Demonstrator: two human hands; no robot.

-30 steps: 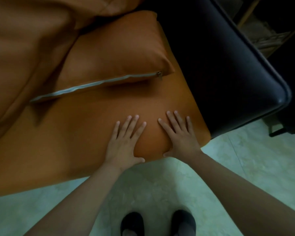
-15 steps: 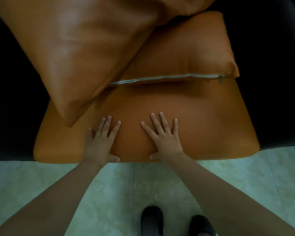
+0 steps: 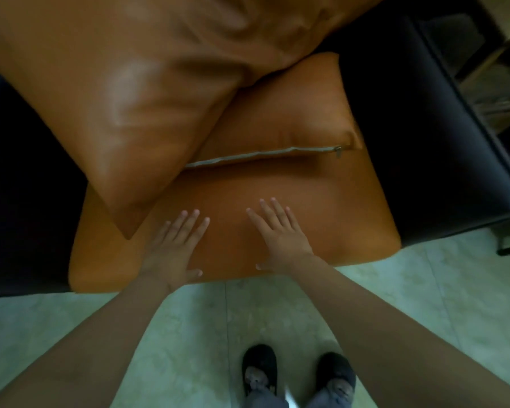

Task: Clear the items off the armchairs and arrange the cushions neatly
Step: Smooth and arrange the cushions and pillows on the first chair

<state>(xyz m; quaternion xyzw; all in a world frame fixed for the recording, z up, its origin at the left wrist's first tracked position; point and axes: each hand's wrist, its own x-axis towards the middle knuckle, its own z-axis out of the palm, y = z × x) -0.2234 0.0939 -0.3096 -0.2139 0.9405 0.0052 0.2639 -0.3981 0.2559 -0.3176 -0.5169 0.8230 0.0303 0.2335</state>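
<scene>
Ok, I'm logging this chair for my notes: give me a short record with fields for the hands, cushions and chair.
left hand: flat, fingers straight, on the seat cushion near its front edge
right hand: flat on the same cushion, apart from the left
big cushion: tilted, corner lying over the seat cushion
small cushion: behind the hands, zip facing front, partly under the big one
armchair: black
floor: pale tiles, dark shoes

black shoes stand on pale tiled floor, wooden furniture upper right
</scene>
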